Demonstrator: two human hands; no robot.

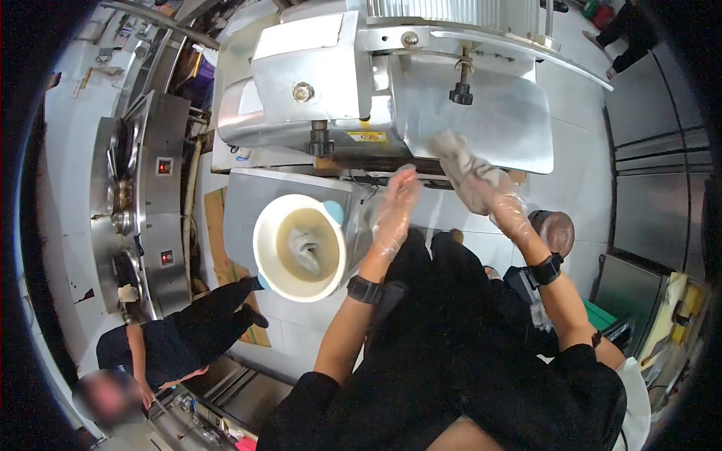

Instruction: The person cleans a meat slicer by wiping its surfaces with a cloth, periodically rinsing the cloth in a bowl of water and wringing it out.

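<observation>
My right hand, in a clear plastic glove, grips a damp greyish cloth. The cloth's blurred far end reaches over the front edge of a metal machine's flat tray. Held up to the left of it, my left hand also wears a clear glove; its fingers are stretched out and nothing shows in them. A white basin with light blue handles stands left of that hand. Cloudy water fills part of it, and another grey cloth lies in the water.
The large metal machine spans the top, with black knobs jutting out. A co-worker in dark clothes is at lower left, beside steel cooking units. Steel cabinets line the right. A round brown stool stands near my right arm.
</observation>
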